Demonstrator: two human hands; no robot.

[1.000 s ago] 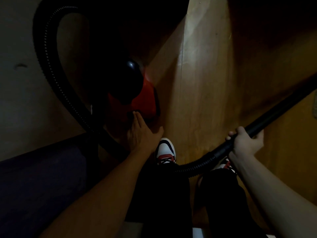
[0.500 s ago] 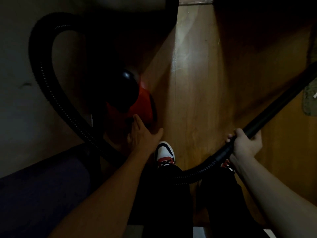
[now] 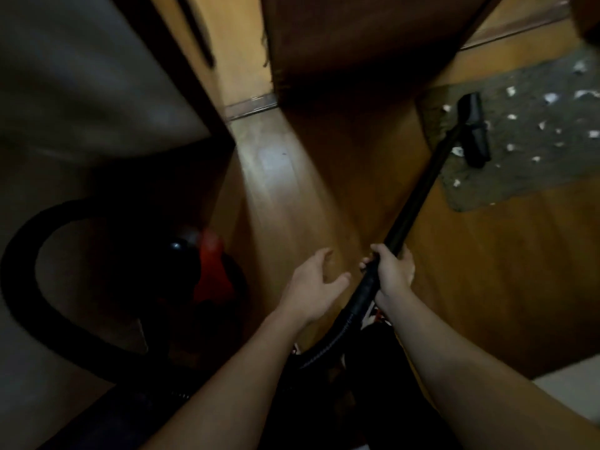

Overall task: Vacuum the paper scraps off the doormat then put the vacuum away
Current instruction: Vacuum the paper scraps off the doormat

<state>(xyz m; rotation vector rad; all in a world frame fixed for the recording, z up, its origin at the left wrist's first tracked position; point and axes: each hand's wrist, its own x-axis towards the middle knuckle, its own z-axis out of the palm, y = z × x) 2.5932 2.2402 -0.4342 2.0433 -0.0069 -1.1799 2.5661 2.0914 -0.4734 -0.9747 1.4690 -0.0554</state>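
**Head view: opening of the vacuuming step.** The right hand (image 3: 394,274) grips the lower end of the black wand (image 3: 418,196), its fingers (image 3: 366,264) curled round the tube where it meets the ribbed hose (image 3: 19,277). The left hand (image 3: 316,280) hangs just beside it on the left and holds nothing, with its fingers loose and slightly spread above the wooden floor (image 3: 276,196).

The wand's long axis runs from the right hand forward and to the right. It ends in the floor nozzle (image 3: 474,129), which rests on the near left part of the doormat (image 3: 526,183). The paper scraps (image 3: 511,116) lie scattered over the mat, nearly all beyond and to the right of the nozzle. One pale scrap sits at the nozzle's near side; whether it touches cannot be told.

The vacuum body (image 3: 212,271), red and dark, stands in shadow at lower left, well apart from the mat, and the hose loops out to its left.

Judged from the scraps remaining, the mat is largely uncleaned and putting the vacuum away lies far ahead. The coming stroke calls for a push along the wand's axis and on to the right across the mat. The right hand is placed to drive it, and the left is near enough to steady the tube. A light mat may ruck under the nozzle
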